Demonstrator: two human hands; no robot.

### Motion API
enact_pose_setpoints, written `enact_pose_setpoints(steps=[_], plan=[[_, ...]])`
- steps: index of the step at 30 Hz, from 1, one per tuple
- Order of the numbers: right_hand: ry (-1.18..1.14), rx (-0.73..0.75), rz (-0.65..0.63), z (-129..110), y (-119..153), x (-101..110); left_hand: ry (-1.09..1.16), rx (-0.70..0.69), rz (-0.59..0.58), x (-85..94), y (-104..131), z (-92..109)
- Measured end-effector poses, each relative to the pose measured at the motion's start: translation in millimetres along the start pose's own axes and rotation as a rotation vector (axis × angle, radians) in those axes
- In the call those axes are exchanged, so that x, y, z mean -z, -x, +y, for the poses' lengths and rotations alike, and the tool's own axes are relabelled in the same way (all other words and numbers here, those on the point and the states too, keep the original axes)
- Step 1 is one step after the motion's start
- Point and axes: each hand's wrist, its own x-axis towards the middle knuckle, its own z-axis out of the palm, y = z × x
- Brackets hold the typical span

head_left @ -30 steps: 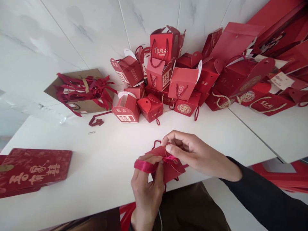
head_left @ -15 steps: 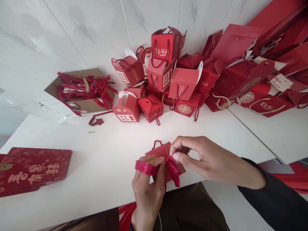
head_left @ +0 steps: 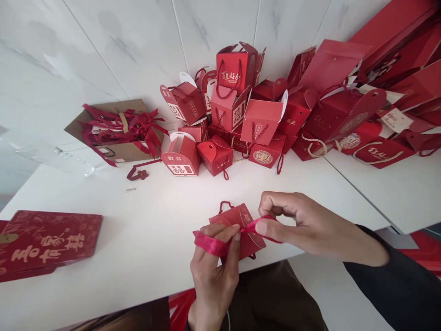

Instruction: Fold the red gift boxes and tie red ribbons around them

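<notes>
Pinched the ribbon point(head_left: 212, 244) in left hand point(head_left: 216, 269) and right hand point(head_left: 305, 224), apparently to keep it taut across the box point(head_left: 246, 246).

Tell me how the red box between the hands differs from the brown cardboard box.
The red box is nearer yet looks smaller than the brown cardboard box. The brown cardboard box gapes open, heaped with dark ribbons; the red box shows no opening. The red box lies beneath the left hand and right hand, which pinch a bright ribbon; the brown cardboard box stands near the wall. Both rest on the white table.
</notes>
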Motion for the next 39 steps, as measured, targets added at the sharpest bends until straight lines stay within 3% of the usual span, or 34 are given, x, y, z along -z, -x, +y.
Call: enact_pose_setpoints(steps=[3,6,9,16,21,24,27,32,36,39], plan=[[-0.088,-0.073,0.051,3.7,2.4,-1.0,0.000,-0.011,0.001,2.3,0.3,0.8],[0.075,-0.077,0.177,12.6,5.5,-1.2,-0.037,-0.021,0.022,6.2,4.9,1.3],[0.123,-0.125,0.175,28.2,9.4,-0.6,-0.106,0.031,0.058,10.8,17.0,-1.1],[0.084,-0.262,0.206,64.2,10.2,-10.0,-0.048,0.443,0.112,20.5,44.9,-8.4],[0.214,-0.209,0.433,62.2,16.7,-27.9,0.099,0.633,0.056,17.6,36.1,15.7],[0.081,-0.358,0.263,58.5,22.8,-35.5,0.070,0.683,0.076,16.2,33.8,27.0],[-0.132,-0.396,0.105,56.5,19.8,-39.5,0.010,0.594,0.067,19.2,34.4,22.9],[-0.505,-0.343,0.215,50.7,1.7,-47.8,-0.025,0.434,-0.036,22.0,26.6,8.7],[-0.541,-0.312,0.255,44.5,-3.2,-52.4,0.051,0.490,-0.006,19.5,17.8,11.7],[-0.411,-0.339,0.276,45.7,-1.6,-51.5,0.071,0.677,0.114,19.0,15.5,17.0]])
